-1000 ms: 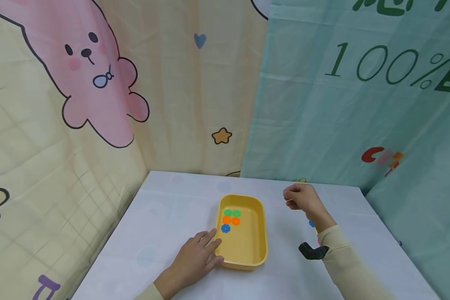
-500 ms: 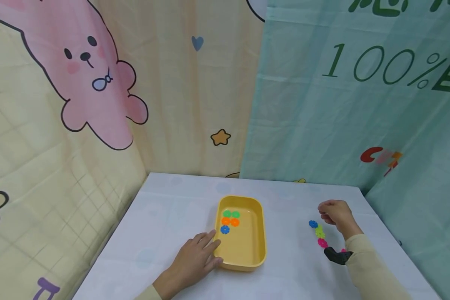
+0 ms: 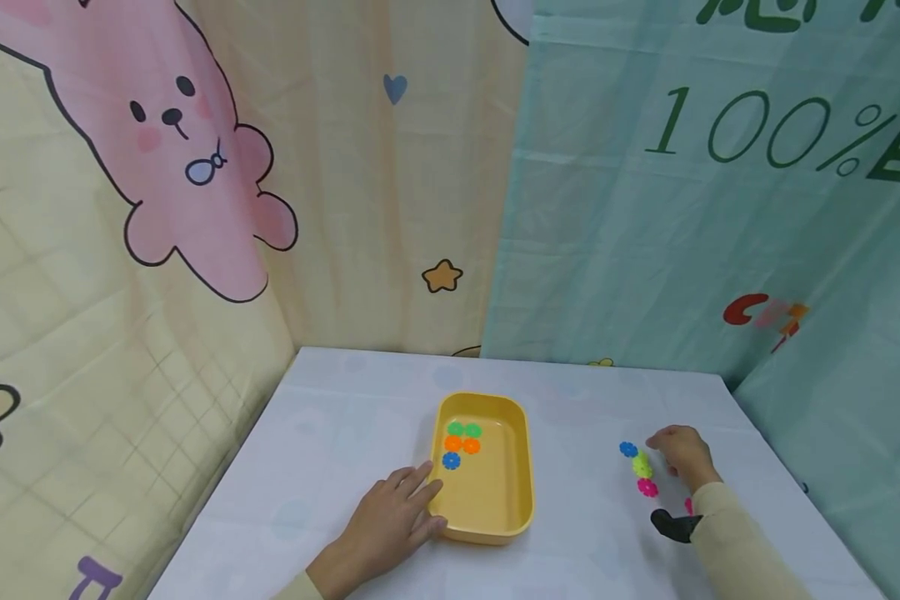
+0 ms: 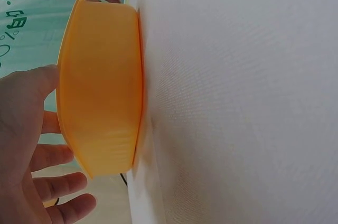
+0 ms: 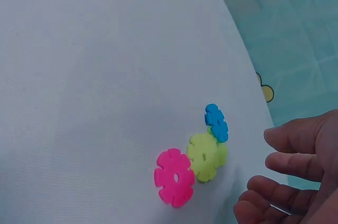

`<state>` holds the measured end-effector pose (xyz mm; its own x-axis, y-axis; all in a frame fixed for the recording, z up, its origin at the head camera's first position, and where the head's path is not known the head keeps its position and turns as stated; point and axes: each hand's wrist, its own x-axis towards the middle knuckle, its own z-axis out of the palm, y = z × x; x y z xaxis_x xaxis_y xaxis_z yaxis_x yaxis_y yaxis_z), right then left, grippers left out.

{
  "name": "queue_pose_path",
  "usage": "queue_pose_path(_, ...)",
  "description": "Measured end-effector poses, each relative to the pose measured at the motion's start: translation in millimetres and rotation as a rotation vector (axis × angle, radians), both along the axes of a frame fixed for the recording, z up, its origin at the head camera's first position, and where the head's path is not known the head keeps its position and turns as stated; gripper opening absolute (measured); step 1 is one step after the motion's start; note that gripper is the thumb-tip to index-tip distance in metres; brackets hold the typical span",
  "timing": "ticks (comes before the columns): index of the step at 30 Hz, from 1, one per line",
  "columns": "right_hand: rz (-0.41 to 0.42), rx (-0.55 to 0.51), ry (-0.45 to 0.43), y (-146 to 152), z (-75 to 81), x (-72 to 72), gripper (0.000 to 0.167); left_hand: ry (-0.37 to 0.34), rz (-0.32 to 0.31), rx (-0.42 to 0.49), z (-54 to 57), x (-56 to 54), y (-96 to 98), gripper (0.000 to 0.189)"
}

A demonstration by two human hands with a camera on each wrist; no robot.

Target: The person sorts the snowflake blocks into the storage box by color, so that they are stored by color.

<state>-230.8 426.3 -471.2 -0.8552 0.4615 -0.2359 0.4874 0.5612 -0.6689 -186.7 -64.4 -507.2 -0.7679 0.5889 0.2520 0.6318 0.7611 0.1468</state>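
A yellow tray (image 3: 506,500) sits on the table (image 3: 330,400), in from the far edge and well apart from the left and right edges, apparently so both hands can reach it. The left hand (image 3: 390,517) rests at the tray's left wall, fingers fairly straight and spread, touching the rim without wrapping it; the contact looks meant to steady the tray. Along that wall, toward the far-left corner, lie two green pieces (image 3: 456,429), two orange pieces (image 3: 452,443) and one blue piece (image 3: 451,461), in rows that look grouped by colour. Toward the table's right edge, a second blue piece (image 3: 628,449), yellow-green flower (image 3: 642,466) and pink flower (image 3: 647,487) form a touching line, with another pink bit (image 3: 688,506) partly hidden by the sleeve (image 3: 735,542). Just beside this line is the right hand (image 3: 684,454), thumb and forefinger narrowly apart with nothing between them, other fingers loosely bent, a shape that seems suited to pinching thin discs.
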Motion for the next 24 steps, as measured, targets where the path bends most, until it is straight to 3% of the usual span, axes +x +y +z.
queue_pose_path(9, 0.036, 0.004, -0.045, -5.3, -8.7, -8.7, 0.050, 0.026, -0.007, 0.008, 1.8, 1.6, -0.7, 0.055)
queue_pose_path(16, 0.042, 0.023, -0.068, -13.7, -8.1, -10.5, 0.053, 0.015, -0.007, 0.020, 0.0, 0.8, 0.3, 0.054)
queue_pose_path(24, 0.116, 0.063, -0.075, -15.5, -17.0, -18.9, 0.052, -0.017, -0.001, 0.014, 0.9, 1.6, 0.2, 0.054)
